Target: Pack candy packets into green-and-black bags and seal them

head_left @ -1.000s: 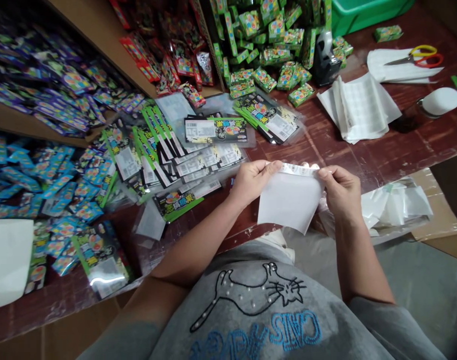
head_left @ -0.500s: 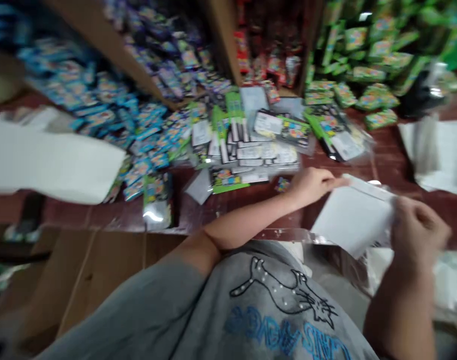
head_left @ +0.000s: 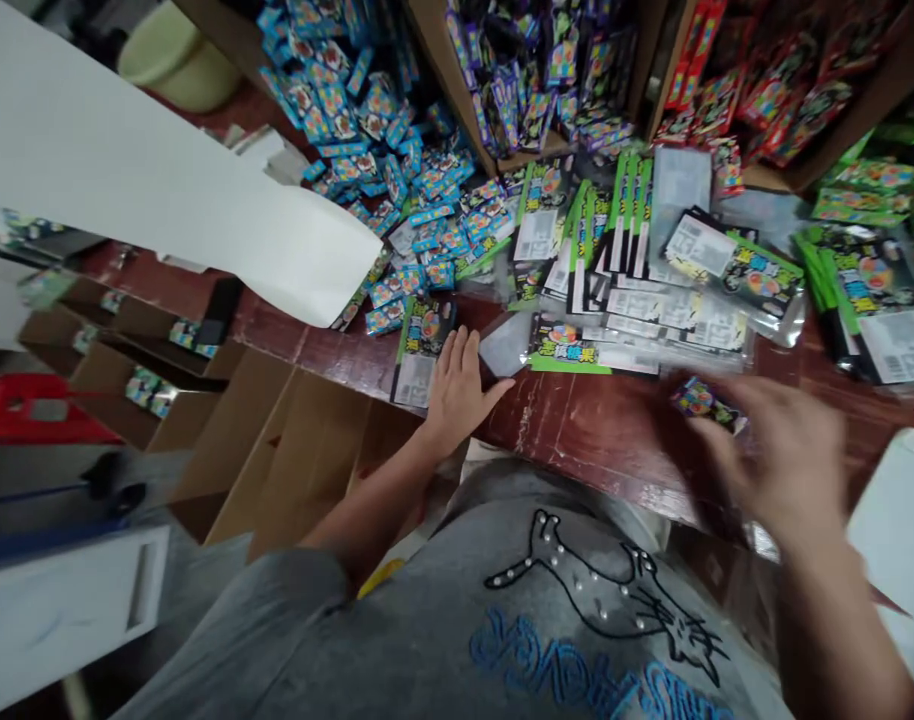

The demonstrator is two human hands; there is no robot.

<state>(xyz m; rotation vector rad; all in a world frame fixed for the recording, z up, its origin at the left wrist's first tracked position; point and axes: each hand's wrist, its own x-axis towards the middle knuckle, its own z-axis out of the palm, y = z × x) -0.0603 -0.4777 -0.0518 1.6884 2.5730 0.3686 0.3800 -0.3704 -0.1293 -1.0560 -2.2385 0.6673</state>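
Note:
My left hand (head_left: 457,392) lies flat, fingers stretched out, at the right edge of a black and green printed packet (head_left: 415,375) near the table's front edge. Beside its fingertips is a clear bag with a pale insert (head_left: 504,345). My right hand (head_left: 779,455) is smeared by motion. Its thumb and fingers are around a small dark, colourful sachet (head_left: 698,397), but whether they grip it is unclear. Behind the hands, several black and green printed bags (head_left: 671,315) lie overlapping on the dark red table (head_left: 577,410).
Blue sachets (head_left: 382,150) spill across the back left. Cardboard compartments hold purple sachets (head_left: 562,60) and red sachets (head_left: 787,90); green sachets (head_left: 869,190) lie at right. A long white sheet (head_left: 277,230) projects over the left side. Open cardboard boxes (head_left: 277,460) stand below the table.
The white sheet or bag that both hands held at right is out of them. My left hand has moved left to the printed packet; my right hand has reached the small sachet. The view has shifted left.

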